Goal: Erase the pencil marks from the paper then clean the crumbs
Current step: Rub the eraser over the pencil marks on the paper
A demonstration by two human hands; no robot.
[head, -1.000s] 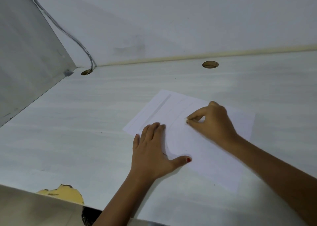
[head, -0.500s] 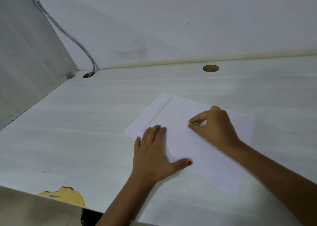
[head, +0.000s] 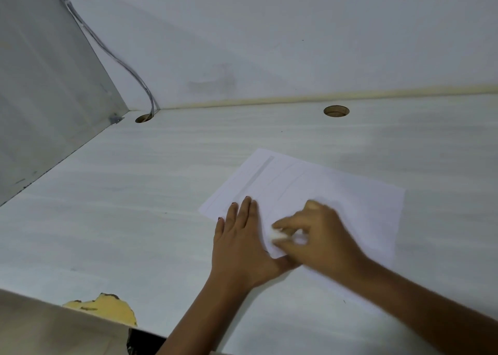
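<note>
A white sheet of paper [head: 350,193] with faint grey lines lies on the pale desk [head: 134,206]. My left hand [head: 242,244] presses flat on the sheet's near-left part, fingers straight and together. My right hand [head: 320,236] is blurred by motion and pinches a small white eraser [head: 277,235] against the paper, just right of my left hand. The right hand covers part of the left thumb. No pencil marks or crumbs can be made out.
The desk has two round cable holes, one at the back left [head: 144,118] with a grey cable [head: 118,60] running into it, one at the back right [head: 336,111]. A grey side panel [head: 40,98] stands on the left. A chipped yellow patch [head: 107,307] marks the near edge.
My right hand has slid toward me and left across the paper, ending beside my left hand, and the eraser now shows. My left hand has stayed flat on the sheet.
</note>
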